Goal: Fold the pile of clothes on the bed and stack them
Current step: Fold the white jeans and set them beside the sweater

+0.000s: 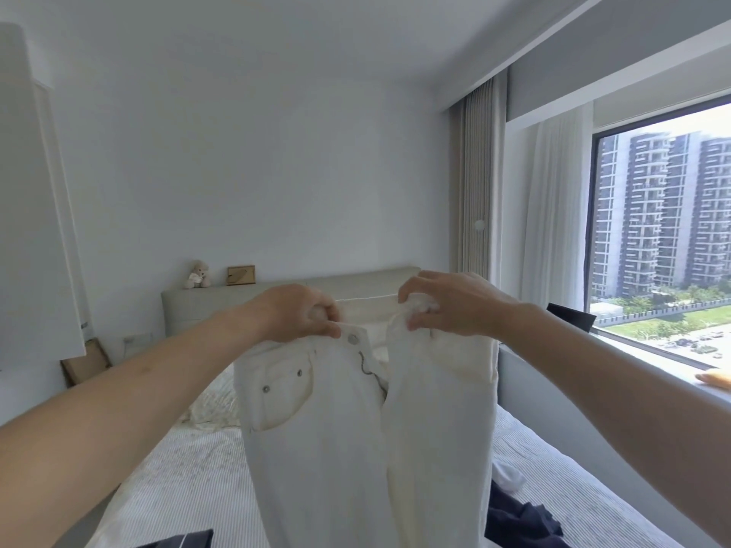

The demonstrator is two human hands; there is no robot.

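Right now my left hand and right hand each pinch the waistband of the white jeans, holding them up over the bed. Dark clothes lie near right on it.

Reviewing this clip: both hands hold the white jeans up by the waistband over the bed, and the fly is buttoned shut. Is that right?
Not quite. The head view shows the fly open: the white jeans gape below the metal button, which is unfastened. The rest holds: the left hand and right hand both grip the waistband, holding the jeans up over the bed.
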